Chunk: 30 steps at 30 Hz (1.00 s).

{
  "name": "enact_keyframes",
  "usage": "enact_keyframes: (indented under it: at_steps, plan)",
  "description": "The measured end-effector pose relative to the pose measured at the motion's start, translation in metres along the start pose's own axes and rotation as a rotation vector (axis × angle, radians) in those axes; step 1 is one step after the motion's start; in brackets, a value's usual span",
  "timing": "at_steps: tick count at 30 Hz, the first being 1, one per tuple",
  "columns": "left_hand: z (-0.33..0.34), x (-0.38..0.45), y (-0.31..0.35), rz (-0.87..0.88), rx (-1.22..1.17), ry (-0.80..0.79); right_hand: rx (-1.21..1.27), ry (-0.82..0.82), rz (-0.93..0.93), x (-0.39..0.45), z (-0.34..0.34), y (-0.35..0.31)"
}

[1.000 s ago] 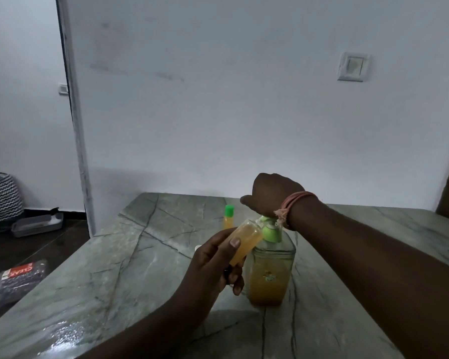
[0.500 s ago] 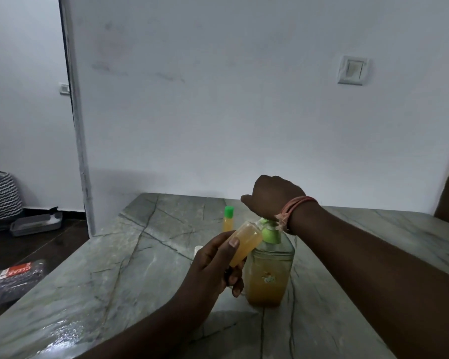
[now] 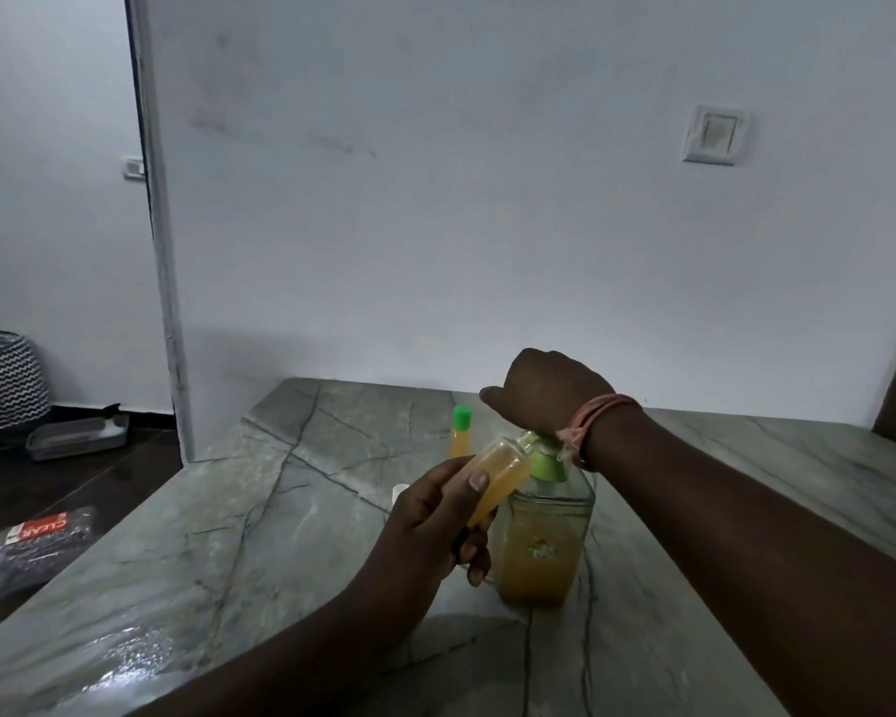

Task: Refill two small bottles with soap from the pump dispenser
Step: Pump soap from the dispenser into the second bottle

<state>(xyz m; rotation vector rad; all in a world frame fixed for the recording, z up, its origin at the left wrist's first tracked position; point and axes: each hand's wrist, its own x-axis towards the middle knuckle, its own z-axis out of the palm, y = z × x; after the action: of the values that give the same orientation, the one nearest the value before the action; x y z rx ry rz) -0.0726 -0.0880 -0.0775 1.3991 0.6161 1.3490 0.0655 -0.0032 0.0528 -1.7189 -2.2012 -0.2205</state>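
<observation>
Head view: the left hand (image 3: 430, 520) pinches a tilted small bottle (image 3: 497, 476) at the pump dispenser (image 3: 541, 530) on the table (image 3: 260, 514). The right hand (image 3: 544, 393) sits over the pump, its fingers hidden. A green-capped bottle (image 3: 460, 432) stands behind.

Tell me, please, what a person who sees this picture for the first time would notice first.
Most striking is the pump dispenser of orange soap standing in the middle of the marble table, with the right hand pressing down on its green pump. Just beside it, the left hand holds a small open bottle, tilted with its mouth at the pump. Behind them stands a second small bottle with a green cap.
</observation>
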Motion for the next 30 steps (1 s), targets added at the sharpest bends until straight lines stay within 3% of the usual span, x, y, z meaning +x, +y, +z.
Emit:
enact_keyframes:
  at_steps: [11, 19, 24, 30]
  plan:
    - [0.000, 0.000, -0.001, 0.022, 0.012, -0.006, 0.095, 0.027, 0.023, 0.002, 0.006, 0.007]
    - [0.004, -0.002, 0.004, 0.023, 0.006, -0.015, -0.132, 0.073, -0.072, -0.005, -0.013, -0.005]
    - [0.002, 0.000, 0.000, 0.026, 0.016, -0.009, 0.003, 0.117, -0.002, -0.003, 0.001, -0.001]
    - [0.005, -0.001, 0.003, 0.021, 0.063, 0.010, -0.020, 0.054, -0.003, -0.003, -0.002, -0.002]
